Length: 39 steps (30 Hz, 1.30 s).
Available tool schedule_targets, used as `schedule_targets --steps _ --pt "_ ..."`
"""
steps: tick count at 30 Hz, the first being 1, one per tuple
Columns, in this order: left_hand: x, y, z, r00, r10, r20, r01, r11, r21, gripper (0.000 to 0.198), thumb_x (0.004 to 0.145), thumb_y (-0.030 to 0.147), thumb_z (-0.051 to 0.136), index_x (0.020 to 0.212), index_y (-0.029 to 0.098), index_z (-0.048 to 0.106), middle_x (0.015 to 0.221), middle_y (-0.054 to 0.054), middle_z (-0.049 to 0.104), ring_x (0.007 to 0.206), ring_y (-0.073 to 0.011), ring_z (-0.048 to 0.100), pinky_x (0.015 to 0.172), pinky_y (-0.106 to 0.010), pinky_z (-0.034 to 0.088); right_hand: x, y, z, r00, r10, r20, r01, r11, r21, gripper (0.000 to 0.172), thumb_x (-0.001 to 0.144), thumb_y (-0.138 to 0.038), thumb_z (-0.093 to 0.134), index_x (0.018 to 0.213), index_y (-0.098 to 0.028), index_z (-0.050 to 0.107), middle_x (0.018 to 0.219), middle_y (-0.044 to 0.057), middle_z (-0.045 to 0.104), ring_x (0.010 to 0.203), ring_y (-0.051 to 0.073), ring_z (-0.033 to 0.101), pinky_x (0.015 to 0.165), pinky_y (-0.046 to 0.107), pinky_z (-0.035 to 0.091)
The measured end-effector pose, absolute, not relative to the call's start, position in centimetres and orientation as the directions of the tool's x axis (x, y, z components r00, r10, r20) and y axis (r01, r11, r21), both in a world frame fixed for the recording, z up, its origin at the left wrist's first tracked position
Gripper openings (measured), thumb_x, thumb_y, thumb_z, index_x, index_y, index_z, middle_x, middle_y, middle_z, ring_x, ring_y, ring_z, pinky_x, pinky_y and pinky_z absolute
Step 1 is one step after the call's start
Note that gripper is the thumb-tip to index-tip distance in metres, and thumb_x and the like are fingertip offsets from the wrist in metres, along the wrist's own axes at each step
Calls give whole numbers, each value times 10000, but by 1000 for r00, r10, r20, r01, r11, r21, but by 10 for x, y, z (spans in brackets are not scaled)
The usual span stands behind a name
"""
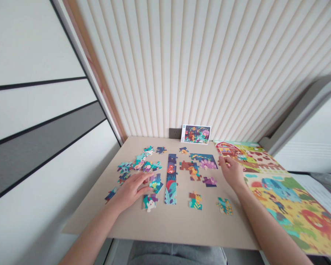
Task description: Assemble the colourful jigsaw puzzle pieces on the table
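My left hand reaches over the loose puzzle pieces left of centre, its fingers extended and apart beside a teal and purple piece. A joined vertical strip lies at the middle of the table. To its right are a joined brown and orange cluster and a joined section with a pink peacock. Near that section's right edge is my right hand, fingers curled together; anything in them is too small to name. A teal and white piece lies below my left hand.
A picture card leans on the wall at the back. Two colourful finished puzzles, a farm scene and an animal scene, cover the right side. Several overlapping pieces lie left. A loose piece sits near the front.
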<state>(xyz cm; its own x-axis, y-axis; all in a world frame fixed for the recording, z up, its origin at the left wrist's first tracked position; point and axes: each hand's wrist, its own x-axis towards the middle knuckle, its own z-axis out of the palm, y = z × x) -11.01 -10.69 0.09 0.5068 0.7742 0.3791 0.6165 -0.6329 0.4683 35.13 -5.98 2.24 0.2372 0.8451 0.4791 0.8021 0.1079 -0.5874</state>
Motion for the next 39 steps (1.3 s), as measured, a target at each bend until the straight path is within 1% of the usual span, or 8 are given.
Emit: schedule_targets --steps 5,15,21,23,25,29,32,39 --pt "-110 -107 2 504 770 391 620 -638 456 451 999 365 585 1431 303 472 1112 -42 658 1027 -198 640 952 -343 500 350 -59 20 210 834 510 806 148 -573 552 952 -633 445 708 -200 685 650 64 699 623 207 608 612 293 423" --pt "-109 -107 4 503 776 381 617 -631 471 472 997 371 585 1449 309 464 1073 -39 667 975 -196 641 923 -338 507 349 -59 18 197 867 458 816 114 -567 478 959 -569 468 699 -206 638 667 35 692 631 197 616 637 295 402" --pt "-112 -107 0 472 817 333 650 -577 494 483 1000 392 572 1457 292 450 1058 -50 654 992 -214 626 929 -360 497 350 -59 18 183 869 460 823 121 -555 492 969 -571 461 693 -204 637 663 36 689 640 201 624 654 304 427" --pt "-113 -106 -1 462 828 317 660 -560 501 499 1004 403 561 1471 289 429 1052 -55 645 1000 -222 619 933 -374 493 348 -60 19 121 873 473 827 175 -535 485 975 -568 461 712 -208 651 709 52 711 696 222 652 680 318 462" --pt "-113 -106 -2 454 833 315 662 -552 507 507 1004 410 557 1477 290 418 1057 -57 637 1008 -225 614 947 -387 487 343 -62 19 -29 876 482 816 300 -495 448 988 -544 463 790 -216 694 811 75 742 792 245 682 741 347 508" --pt "-113 -106 -2 447 836 319 660 -549 514 503 1001 415 556 1471 293 424 1047 -54 633 1003 -225 613 942 -387 492 325 -69 17 -410 811 418 757 558 -340 326 1002 -456 505 1149 -264 723 1189 87 734 1126 278 661 993 453 498" --pt "-112 -107 -1 441 838 322 661 -546 515 498 995 405 567 1463 292 438 1041 -51 638 993 -224 617 931 -376 497 311 -74 14 -535 771 347 743 624 -242 395 998 -436 537 1366 -317 617 1388 66 639 1291 283 578 1096 493 439" --pt "-111 -107 2 437 839 324 661 -544 518 488 991 389 582 1450 290 449 1053 -52 644 993 -221 618 944 -379 493 306 -76 10 -588 745 314 730 656 -190 344 1014 -407 519 1317 -306 646 1346 76 660 1279 274 581 1094 497 431"
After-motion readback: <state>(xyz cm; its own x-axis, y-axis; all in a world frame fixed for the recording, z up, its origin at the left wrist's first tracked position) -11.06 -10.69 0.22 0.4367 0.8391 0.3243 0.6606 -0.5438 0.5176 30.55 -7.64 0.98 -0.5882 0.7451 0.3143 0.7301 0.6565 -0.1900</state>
